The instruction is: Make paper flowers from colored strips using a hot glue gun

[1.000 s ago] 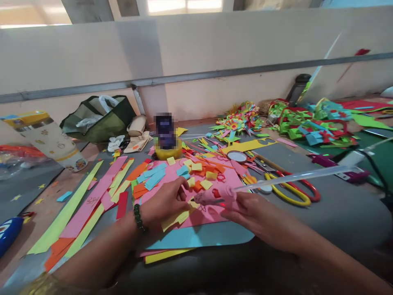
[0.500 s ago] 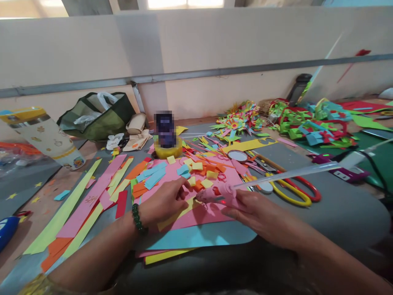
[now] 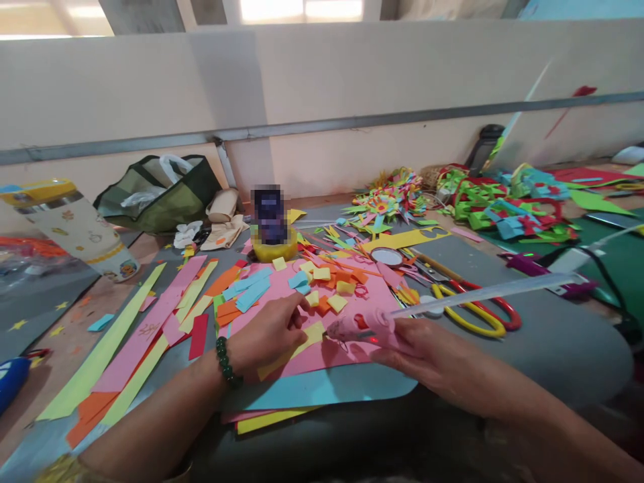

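My right hand [image 3: 417, 345] is wrapped round a pink glue gun [image 3: 359, 327] with a long clear glue stick [image 3: 477, 293] out of its back. The gun's dark nozzle is at the right end of a pale yellow paper strip [image 3: 314, 335]. My left hand [image 3: 274, 329], a green bead bracelet at its wrist, rests on this strip with its fingers curled together, pressing it on the pink sheet [image 3: 362, 355]. Small yellow, orange and blue paper pieces [image 3: 322, 274] lie just beyond my hands. A light blue sheet [image 3: 332, 389] is underneath.
Long paper strips [image 3: 128, 335] lie at left, near a tumbler [image 3: 75, 228]. Yellow- and red-handled scissors [image 3: 467, 322] are at right. A phone [image 3: 270, 215] stands on a yellow roll [image 3: 274, 250]. Behind are a green bag [image 3: 186, 191] and paper crafts [image 3: 392, 194].
The glue gun in my right hand has shifted slightly right, with its nozzle now at the yellow strip's end. My left hand is nearly unchanged. The view has tilted slightly.
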`<state>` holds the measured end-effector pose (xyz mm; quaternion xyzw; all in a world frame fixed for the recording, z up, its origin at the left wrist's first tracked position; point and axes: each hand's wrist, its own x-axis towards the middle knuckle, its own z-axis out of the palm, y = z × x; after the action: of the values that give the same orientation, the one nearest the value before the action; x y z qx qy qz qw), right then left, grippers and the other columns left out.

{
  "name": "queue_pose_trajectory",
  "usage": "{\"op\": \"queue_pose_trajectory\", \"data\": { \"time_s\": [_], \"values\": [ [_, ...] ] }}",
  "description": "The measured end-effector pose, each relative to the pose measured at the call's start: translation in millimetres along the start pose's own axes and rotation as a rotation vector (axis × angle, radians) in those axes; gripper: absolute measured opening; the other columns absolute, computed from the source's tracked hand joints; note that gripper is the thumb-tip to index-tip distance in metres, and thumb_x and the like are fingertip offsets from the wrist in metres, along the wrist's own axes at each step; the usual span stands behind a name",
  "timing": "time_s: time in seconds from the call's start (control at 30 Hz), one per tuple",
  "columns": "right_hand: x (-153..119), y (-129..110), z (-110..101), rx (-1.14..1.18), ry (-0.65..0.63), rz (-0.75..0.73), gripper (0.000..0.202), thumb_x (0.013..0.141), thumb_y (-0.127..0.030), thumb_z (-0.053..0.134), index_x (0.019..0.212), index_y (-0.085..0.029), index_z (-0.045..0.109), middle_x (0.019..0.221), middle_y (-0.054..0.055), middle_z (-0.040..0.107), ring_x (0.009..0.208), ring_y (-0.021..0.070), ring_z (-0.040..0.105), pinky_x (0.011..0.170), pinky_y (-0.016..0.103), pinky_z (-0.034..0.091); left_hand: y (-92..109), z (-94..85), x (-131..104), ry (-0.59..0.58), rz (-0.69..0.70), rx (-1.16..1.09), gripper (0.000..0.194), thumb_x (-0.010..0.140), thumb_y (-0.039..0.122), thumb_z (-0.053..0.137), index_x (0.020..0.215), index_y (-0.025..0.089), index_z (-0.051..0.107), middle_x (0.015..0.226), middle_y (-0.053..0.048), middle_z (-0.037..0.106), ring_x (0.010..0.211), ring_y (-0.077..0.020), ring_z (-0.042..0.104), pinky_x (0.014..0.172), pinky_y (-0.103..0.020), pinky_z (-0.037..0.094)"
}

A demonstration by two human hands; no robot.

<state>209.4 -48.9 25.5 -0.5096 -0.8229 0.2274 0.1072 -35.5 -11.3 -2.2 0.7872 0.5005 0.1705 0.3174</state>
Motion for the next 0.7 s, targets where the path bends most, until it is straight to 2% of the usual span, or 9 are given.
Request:
{"op": "queue_pose_trajectory", "data": {
  "time_s": [0.17, 0.3, 0.47, 0.7],
  "values": [
    [0, 1, 0, 0.024, 0.008, 0.021, 0.043, 0.089, -0.057, 0.040, 0.071, -0.019, 0.050, 0.065, 0.001, 0.054, 0.059, 0.0132, 0.050, 0.058, 0.026, 0.038, 0, -0.6, 0, -0.001, 0.010, -0.010, 0.027, 0.069, 0.012, 0.052, 0.095, 0.019, 0.056, 0.077, 0.000, 0.057, 0.068, -0.0154, 0.053, 0.058, -0.025, 0.038],
    [-3, -2, -1, 0.009, 0.009, 0.018, 0.043, 0.088, -0.057, 0.042, 0.069, -0.019, 0.050, 0.060, -0.001, 0.051, 0.055, 0.0122, 0.047, 0.055, 0.025, 0.036, -1, -0.4, 1, 0.005, 0.024, 0.013, 0.025, 0.068, 0.013, 0.052, 0.092, 0.019, 0.055, 0.077, -0.001, 0.058, 0.068, -0.0159, 0.053, 0.058, -0.026, 0.037],
    [0, -6, 0, 0.028, 0.029, 0.041, 0.043, 0.088, -0.057, 0.042, 0.069, -0.019, 0.049, 0.065, 0.001, 0.055, 0.060, 0.0140, 0.051, 0.059, 0.027, 0.039, 0, 4.0, -1, 0.028, 0.034, 0.036, 0.026, 0.071, 0.014, 0.049, 0.095, 0.020, 0.056, 0.077, -0.001, 0.059, 0.068, -0.0166, 0.054, 0.057, -0.026, 0.035],
    [-11, -1, -1, -0.015, 0.021, 0.036, 0.045, 0.087, -0.059, 0.042, 0.071, -0.019, 0.053, 0.064, 0.001, 0.055, 0.058, 0.0137, 0.051, 0.057, 0.026, 0.038, 1, 6.5, -2, 0.064, -0.010, 0.057, 0.029, 0.070, 0.012, 0.049, 0.097, 0.020, 0.055, 0.076, -0.002, 0.061, 0.067, -0.0168, 0.055, 0.055, -0.025, 0.032]
  ]
}}
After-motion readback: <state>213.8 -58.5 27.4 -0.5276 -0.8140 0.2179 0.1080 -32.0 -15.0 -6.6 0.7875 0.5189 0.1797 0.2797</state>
